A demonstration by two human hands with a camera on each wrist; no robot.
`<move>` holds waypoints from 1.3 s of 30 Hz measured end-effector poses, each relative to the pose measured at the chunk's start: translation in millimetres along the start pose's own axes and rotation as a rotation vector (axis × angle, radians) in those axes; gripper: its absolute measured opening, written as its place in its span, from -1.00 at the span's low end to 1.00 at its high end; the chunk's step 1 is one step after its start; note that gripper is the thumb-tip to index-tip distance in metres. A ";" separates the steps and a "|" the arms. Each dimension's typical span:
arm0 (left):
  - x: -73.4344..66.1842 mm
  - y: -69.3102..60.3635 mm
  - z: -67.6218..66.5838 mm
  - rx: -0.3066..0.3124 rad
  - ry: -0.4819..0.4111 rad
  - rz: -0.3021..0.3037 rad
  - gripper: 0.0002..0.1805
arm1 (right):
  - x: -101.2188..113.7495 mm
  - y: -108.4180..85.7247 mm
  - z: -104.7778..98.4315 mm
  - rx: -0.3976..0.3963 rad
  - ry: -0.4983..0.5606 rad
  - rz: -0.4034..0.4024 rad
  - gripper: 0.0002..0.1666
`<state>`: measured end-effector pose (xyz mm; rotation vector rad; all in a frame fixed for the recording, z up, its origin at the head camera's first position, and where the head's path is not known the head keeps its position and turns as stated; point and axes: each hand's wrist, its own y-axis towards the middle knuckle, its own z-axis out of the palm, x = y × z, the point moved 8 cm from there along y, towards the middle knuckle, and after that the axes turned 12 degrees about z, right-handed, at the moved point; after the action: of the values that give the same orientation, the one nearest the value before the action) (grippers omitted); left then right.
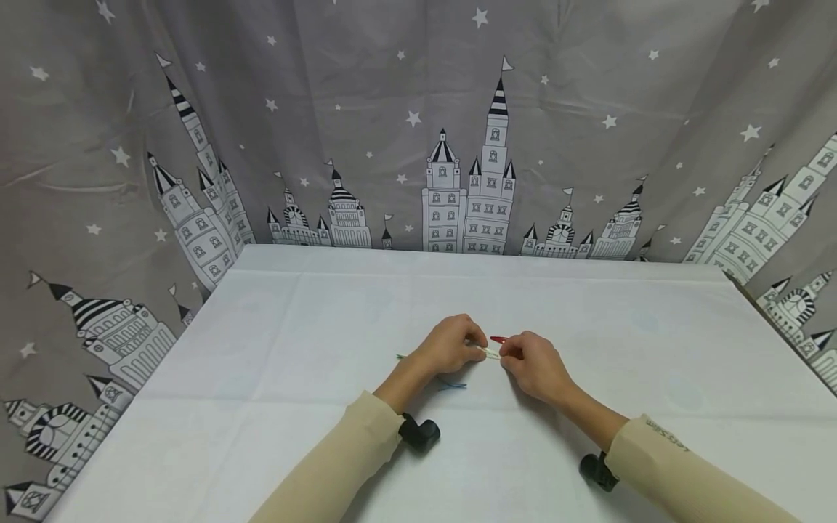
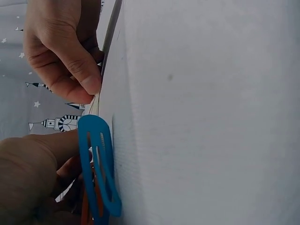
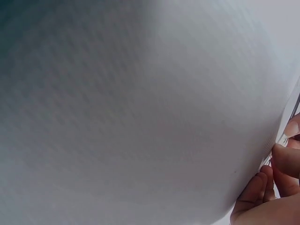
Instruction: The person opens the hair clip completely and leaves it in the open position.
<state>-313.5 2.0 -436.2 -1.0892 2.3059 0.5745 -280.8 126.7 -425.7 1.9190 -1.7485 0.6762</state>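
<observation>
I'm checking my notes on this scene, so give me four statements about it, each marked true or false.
1. The left hand and right hand both hold the pale clip. True.
2. The right hand holds the blue clip. False: it lies on the white surface.
3. In the head view, a red piece shows just beyond the pale clip. True.
4. The curtain is plain. False: it bears castles and stars.

White-clothed table [image 1: 196, 436]: blue clip [image 2: 88, 171], orange clip [image 2: 85, 208], green item [image 1: 401, 357] partly hidden
</observation>
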 end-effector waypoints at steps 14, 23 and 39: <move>2.6 -2.1 0.8 -0.022 -0.102 0.005 -0.91 | -1.2 1.0 1.1 0.022 -0.001 -0.003 -0.92; 3.0 -5.9 1.4 -0.008 -0.093 -0.003 -0.93 | -2.3 0.4 5.6 0.037 0.009 0.021 -0.90; 3.7 -5.9 -0.5 -0.038 -0.128 -0.013 -0.96 | -3.2 -3.5 -1.6 0.069 0.083 0.037 -0.92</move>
<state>-311.0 -3.9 -438.9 -1.0529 2.1850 0.6658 -277.6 130.5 -426.5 1.8798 -1.7346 0.8274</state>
